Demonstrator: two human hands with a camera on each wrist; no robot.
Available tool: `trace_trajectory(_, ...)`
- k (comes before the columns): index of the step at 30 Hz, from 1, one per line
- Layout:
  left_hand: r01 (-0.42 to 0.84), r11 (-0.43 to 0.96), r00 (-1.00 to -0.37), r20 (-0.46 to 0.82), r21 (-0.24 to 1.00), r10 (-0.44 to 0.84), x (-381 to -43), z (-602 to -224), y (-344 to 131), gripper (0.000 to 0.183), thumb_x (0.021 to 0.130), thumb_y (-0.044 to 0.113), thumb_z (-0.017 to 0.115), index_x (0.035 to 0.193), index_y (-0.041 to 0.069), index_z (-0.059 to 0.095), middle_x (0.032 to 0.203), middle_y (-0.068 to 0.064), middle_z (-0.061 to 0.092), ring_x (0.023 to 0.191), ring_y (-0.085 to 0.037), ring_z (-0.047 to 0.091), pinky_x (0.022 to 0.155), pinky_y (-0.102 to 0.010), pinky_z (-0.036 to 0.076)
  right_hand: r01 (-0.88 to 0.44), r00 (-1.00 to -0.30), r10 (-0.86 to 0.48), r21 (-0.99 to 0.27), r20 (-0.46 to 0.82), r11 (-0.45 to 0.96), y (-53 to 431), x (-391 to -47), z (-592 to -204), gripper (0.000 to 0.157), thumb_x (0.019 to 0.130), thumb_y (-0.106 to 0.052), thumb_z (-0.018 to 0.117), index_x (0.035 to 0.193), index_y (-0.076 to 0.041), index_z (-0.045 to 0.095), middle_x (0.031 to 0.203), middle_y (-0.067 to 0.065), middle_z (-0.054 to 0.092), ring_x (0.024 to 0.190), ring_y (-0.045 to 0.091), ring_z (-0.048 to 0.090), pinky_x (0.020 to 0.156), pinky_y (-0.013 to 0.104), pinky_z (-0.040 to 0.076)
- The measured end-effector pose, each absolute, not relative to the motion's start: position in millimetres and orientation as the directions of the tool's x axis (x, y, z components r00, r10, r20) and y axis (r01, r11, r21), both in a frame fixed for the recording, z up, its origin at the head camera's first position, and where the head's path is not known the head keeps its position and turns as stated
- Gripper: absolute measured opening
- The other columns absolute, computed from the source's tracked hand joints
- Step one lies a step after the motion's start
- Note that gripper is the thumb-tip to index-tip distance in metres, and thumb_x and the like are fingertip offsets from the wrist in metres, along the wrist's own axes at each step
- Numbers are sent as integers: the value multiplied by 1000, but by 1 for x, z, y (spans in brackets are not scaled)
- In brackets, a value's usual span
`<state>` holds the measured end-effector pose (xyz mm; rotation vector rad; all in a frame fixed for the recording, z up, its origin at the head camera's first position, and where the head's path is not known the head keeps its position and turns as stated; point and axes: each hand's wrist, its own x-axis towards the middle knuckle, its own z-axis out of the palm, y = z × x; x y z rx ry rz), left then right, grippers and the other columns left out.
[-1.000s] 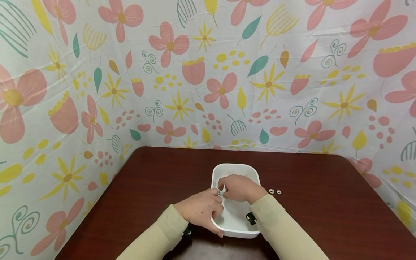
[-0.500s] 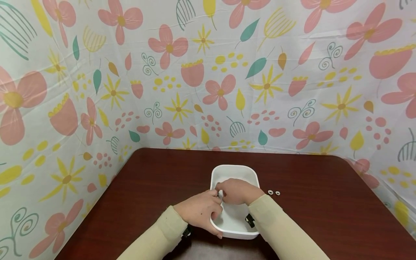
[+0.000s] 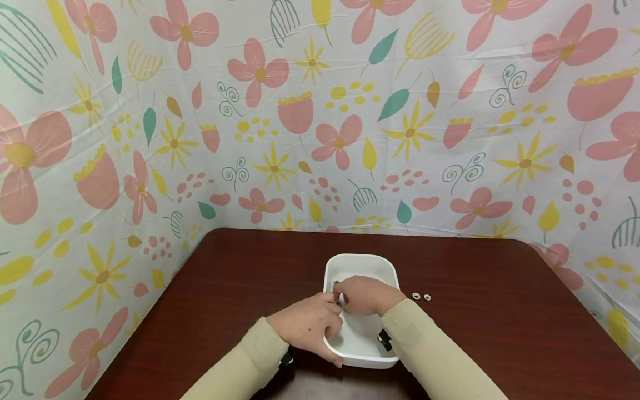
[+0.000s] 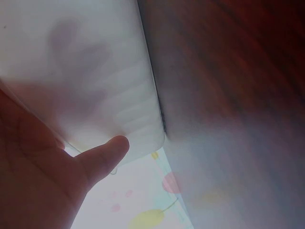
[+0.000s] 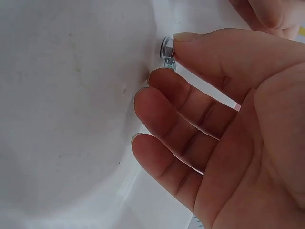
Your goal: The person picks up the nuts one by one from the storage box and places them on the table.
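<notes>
Reddish-brown table [image 3: 250, 266] under white tub [image 3: 362, 341]; floral cloth [image 3: 320, 183] behind.

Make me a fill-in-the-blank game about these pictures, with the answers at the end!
1. The number of small pale rings lying on the dark red-brown table is ____.
2. From the person's side, they lie to the ____ of the open white rounded tub.
3. The bare hand whose thumb is outside the tub is the person's ____ one.
4. In the right wrist view, the part of the right hand nearest the shiny silver metal piece is the ____.

Missing words: two; right; left; thumb.
</notes>
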<state>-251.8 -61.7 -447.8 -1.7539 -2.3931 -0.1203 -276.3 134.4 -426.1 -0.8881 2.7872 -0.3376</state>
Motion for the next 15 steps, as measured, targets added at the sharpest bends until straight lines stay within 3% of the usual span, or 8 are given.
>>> trace_trajectory(8,955,297,-289,186,-17,939,-251,-448,-61,57,68,72,78,60,26,46,70,19,40,91,-7,45,92,-20,35,-524,-803,-580,-303,-138,796,136,-276,-427,20,87,-4,66,94,-23,67,76,-10,56,72,11,52,70,33,44)
trace_trajectory(15,953,302,-293,194,-16,936,-251,-448,-61,57,68,72,79,60,26,46,69,19,40,90,-6,43,91,-19,35,-516,-800,-580,-320,-153,795,136,-277,-430,26,83,-1,66,88,-27,63,76,-7,58,71,11,52,67,32,43)
